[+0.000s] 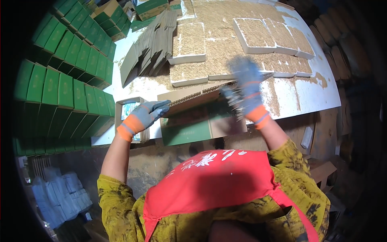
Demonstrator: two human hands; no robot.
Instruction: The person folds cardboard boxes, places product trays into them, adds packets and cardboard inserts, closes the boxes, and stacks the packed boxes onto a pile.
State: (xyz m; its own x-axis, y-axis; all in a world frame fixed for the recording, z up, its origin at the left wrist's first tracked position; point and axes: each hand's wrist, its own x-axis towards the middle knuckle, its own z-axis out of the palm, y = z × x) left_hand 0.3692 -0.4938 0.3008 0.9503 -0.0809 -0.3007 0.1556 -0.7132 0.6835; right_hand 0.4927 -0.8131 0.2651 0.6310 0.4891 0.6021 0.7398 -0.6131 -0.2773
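Note:
A partly folded cardboard box (193, 127), green and brown outside, lies at the table's near edge in front of me. My left hand (148, 113), in a grey-blue glove with an orange cuff, has its fingers at the box's left upper corner; whether they grip it is unclear. My right hand (246, 81), gloved alike, is motion-blurred over the box's right end, and its fingers cannot be made out. Beside my left hand stands an open carton (117, 121) with printed packets inside. A leaning stack of flat cardboard blanks (151, 45) is behind the box.
White-edged blocks (255, 33) topped with brown fibrous material cover much of the white table (320, 93). Rows of green boxes (66, 90) are stacked at the left. White wrapped bundles (57, 193) lie at lower left, and an opened cardboard box (323, 172) stands at lower right.

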